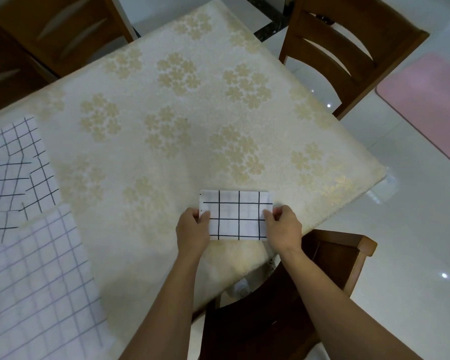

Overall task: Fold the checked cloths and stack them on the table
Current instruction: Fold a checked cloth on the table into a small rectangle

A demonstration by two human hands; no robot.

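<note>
A small folded white cloth with black checks [236,215] lies flat near the table's front right edge. My left hand [192,231] grips its left edge with thumb on top. My right hand [283,228] pinches its right edge the same way. At the far left, unfolded checked cloths [16,172] lie spread and overlapping. A larger pale checked cloth [39,281] covers the near left corner of the table [166,113], which has a cream flowered cover.
A wooden chair [283,307] stands right below my arms at the table's near edge. Another chair [348,48] stands at the far right, and more wooden chairs [50,29] at the far left. A pink mat [426,105] lies on the glossy white floor.
</note>
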